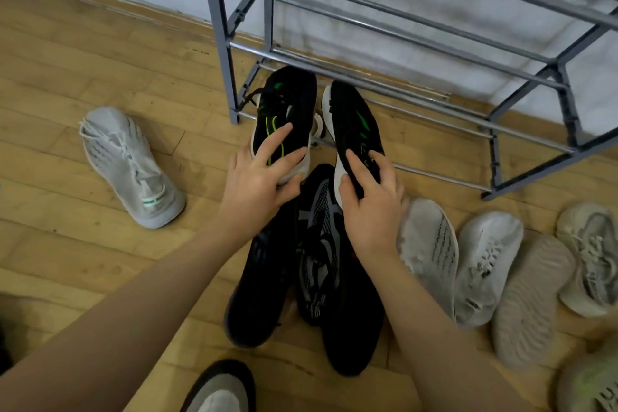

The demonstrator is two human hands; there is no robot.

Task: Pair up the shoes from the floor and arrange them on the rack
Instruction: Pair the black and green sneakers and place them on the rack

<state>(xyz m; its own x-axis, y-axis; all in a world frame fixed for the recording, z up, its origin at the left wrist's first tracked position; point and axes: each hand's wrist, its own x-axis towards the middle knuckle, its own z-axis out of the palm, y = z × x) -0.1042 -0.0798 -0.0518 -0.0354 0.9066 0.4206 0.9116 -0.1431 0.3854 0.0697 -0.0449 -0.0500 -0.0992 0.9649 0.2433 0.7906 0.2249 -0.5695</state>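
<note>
Shoes mostly lie unpaired on the floor (67,60), rack (418,27) bare, while left hand (257,184) and right hand (371,201) fingers clamp one black-green shoe (284,104) each.

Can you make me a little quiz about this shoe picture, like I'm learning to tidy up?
1. True or false: the metal rack already has white shoes on its shelves.
2. What colour are the marks on the two black shoes the hands hold? A) red B) green C) blue
3. Where does the lone white sneaker lie: left or right of the hands?

Key
1. False. The shelves hold no white shoes; only the two black ones are at the bottom rails.
2. B. The left hand holds one black shoe, the right hand the other black shoe; both have green marks.
3. Left, on the wooden floor.
</note>
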